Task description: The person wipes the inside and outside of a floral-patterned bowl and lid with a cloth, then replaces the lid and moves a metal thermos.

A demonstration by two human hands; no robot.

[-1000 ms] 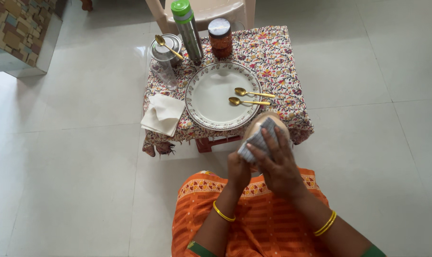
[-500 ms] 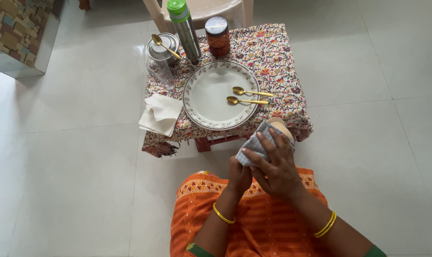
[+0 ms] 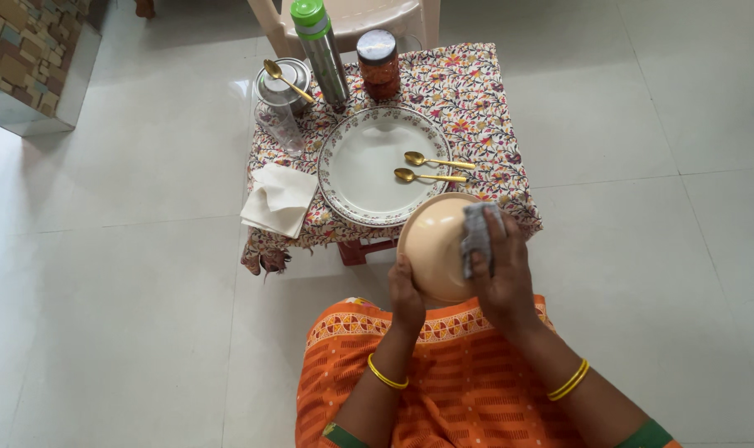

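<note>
A beige bowl [image 3: 431, 245] is held above my lap, its inside turned up towards me. My left hand [image 3: 405, 297] grips the bowl's near rim from below. A grey checked cloth [image 3: 476, 236] is pressed against the bowl's right side by my right hand [image 3: 503, 278]. Just beyond the bowl lies a white plate [image 3: 368, 166] with a patterned rim, and two gold spoons [image 3: 431, 168] rest on it.
A small table under a floral cloth [image 3: 476, 99] carries a steel tin with a gold spoon [image 3: 284, 83], a green-capped steel bottle [image 3: 320, 50], a brown jar [image 3: 379, 62], a clear glass [image 3: 281, 126] and a folded white napkin [image 3: 279, 199]. A plastic chair [image 3: 352, 17] stands behind it.
The bowl has turned so that its open inside now faces me. My right hand and the cloth have slid from over the bowl to its right side.
</note>
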